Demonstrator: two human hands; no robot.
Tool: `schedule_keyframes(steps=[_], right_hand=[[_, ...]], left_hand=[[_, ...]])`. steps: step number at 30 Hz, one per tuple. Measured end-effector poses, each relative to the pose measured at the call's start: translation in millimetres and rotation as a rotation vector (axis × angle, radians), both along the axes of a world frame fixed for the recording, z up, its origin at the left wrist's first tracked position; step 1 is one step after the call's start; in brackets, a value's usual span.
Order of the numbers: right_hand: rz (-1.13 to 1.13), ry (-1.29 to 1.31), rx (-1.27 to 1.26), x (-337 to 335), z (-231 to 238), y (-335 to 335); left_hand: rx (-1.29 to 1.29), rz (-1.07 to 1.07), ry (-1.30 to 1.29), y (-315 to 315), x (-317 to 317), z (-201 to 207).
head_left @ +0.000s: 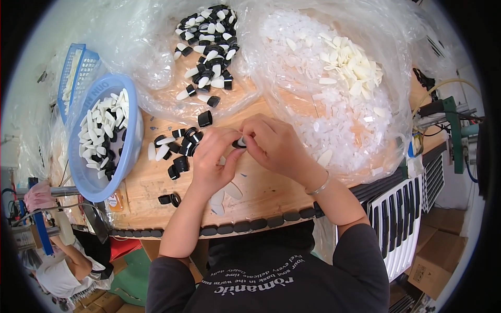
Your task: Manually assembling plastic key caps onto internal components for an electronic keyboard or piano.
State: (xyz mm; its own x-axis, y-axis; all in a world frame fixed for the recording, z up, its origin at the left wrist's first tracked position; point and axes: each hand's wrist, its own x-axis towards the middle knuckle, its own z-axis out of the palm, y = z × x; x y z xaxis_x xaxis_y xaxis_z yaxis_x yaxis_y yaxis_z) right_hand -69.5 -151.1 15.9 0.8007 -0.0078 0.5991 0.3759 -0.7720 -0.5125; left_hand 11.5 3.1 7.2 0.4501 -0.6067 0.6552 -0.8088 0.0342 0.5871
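Observation:
Above the wooden table, both my hands meet around a small black part with a pale grey face (239,142). My left hand (213,156) pinches it from the left, while fingertips of my right hand (274,143) close on its other side. My fingers cover most of the part. White flat oval pieces (233,190) lie beneath my left wrist. Left of that hand are loose black ring-like parts (181,164) and a few white ovals (152,151). Farther back, a heap of black parts with white tabs (211,52) rests on clear plastic.
A blue basin (136,138) of white and black pieces stands at left, beside a blue basket (88,63). At right, a clear plastic sheet (399,112) bears translucent pieces and cream ovals (355,62). Black pads (258,224) line the near edge. A co-worker (65,274) is lower left.

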Motion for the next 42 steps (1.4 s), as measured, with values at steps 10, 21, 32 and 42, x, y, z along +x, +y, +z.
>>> schedule_keyframes(steps=[10,21,32,42], right_hand=[[0.089,-0.017,0.136,0.6,-0.6,-6.8],[0.194,0.071,0.309,0.5,3.1,-8.6],[0.048,-0.084,0.327,-0.9,4.4,6.0],[0.030,-0.268,0.052,-6.8,10.9,15.4]], left_hand=[[-0.016,0.004,0.075,1.9,0.5,-0.2],[-0.056,0.108,0.265,0.9,-3.0,-6.1],[-0.032,0.026,0.626,11.1,-4.5,-20.7],[-0.204,-0.005,0.380,0.9,-7.0,-10.0]])
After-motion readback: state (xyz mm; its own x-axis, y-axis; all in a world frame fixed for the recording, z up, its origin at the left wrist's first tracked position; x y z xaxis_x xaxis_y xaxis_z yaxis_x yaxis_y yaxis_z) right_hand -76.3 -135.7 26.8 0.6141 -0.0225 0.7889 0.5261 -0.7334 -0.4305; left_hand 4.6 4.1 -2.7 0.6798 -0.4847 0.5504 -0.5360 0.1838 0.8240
